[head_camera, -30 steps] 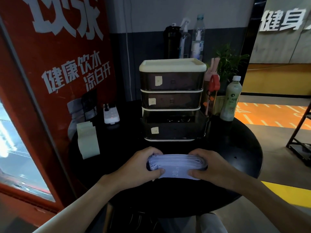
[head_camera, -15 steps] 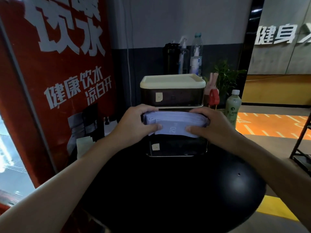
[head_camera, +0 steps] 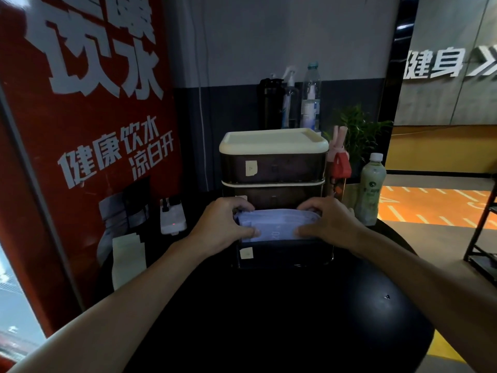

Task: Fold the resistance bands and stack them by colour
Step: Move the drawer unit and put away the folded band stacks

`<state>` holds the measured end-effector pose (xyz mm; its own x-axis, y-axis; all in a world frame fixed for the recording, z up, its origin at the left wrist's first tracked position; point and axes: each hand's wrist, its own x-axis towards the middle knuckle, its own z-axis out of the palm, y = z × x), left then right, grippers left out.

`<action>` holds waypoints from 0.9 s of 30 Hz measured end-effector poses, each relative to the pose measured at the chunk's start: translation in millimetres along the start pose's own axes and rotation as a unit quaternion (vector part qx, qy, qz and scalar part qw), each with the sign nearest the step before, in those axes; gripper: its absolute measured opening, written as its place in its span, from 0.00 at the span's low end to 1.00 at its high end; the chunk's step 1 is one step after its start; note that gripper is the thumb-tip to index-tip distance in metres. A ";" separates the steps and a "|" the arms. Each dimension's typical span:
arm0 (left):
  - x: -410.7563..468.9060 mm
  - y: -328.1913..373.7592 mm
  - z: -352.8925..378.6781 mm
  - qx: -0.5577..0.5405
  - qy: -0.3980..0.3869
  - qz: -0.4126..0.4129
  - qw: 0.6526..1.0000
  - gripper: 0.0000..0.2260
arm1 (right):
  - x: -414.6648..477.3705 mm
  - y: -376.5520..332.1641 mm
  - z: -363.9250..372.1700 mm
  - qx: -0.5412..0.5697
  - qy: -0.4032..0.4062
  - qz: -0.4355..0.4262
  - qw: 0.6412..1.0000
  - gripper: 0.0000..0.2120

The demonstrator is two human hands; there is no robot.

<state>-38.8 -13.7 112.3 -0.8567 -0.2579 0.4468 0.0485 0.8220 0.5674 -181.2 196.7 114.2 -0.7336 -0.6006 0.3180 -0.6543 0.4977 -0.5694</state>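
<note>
Bands gripped by left hand, right hand, partly in bottom drawer

The left hand and right hand cover the ends of the folded bands. The drawer labels (pale stickers) are unreadable.

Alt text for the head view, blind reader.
The left hand and right hand grip a folded stack of pale purple resistance bands at the bottom drawer of a three-drawer unit on a black table. Red poster at left.
</note>
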 end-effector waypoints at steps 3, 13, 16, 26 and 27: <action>2.6 1.4 -1.9 0.074 -0.019 0.007 0.997 0.18 | -0.3 0.2 0.8 -0.036 -0.003 -0.001 0.999 0.19; 9.2 11.6 -3.6 0.206 -0.095 -0.004 0.974 0.18 | -4.5 3.0 -2.7 -0.026 -0.044 0.011 0.999 0.22; 6.5 8.2 -6.3 0.167 -0.091 -0.008 0.982 0.20 | -12.5 10.2 -4.8 0.016 -0.015 0.005 1.000 0.27; -21.3 -1.4 -13.1 -0.003 0.000 -0.026 1.000 0.29 | -26.9 24.7 3.2 0.169 -0.061 -0.042 0.983 0.59; -24.8 -4.3 -13.5 -0.026 -0.002 -0.043 0.999 0.36 | -24.8 26.5 4.7 0.180 -0.057 -0.048 0.981 0.59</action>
<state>-10.8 -17.7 108.1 -0.8611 -0.3236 0.3921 0.0013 0.7698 0.6383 -179.5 221.9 87.7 -0.6332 -0.7106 0.3069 -0.5966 0.1954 -0.7784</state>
